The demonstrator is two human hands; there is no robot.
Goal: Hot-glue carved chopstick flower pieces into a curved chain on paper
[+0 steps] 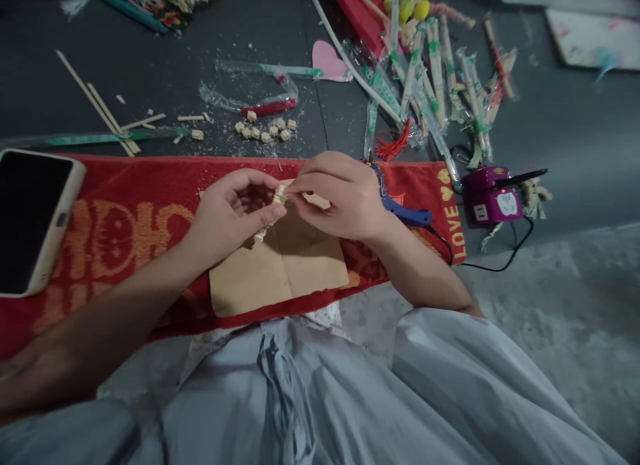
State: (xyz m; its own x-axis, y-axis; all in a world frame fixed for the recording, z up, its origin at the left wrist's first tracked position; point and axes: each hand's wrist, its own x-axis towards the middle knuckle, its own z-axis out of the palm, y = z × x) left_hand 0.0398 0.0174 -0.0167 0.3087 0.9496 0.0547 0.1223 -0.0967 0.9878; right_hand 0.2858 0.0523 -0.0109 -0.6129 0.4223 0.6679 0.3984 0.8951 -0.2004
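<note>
My left hand (235, 208) is closed in a pinch around a short strip of pale notched wooden-looking pieces (260, 234), whose lower end pokes out below the thumb. At the strip's upper end, the fingertips of my right hand (340, 192) press together on it; part of it is hidden by the fingers. Beneath both hands lies a creased tan sheet (280, 272) on a red towel (125, 185). Right beside my right wrist is a blue-handled tool, seemingly a glue gun (410, 215), partly covered by the arm.
Several small pale notched pieces (267, 136) and thin sticks (103, 108) lie on the dark table beyond the towel. A phone (37, 218) rests at left. A purple power adapter (493, 195) with a black cord is at right. Wrapped sticks (435, 65) crowd the back right.
</note>
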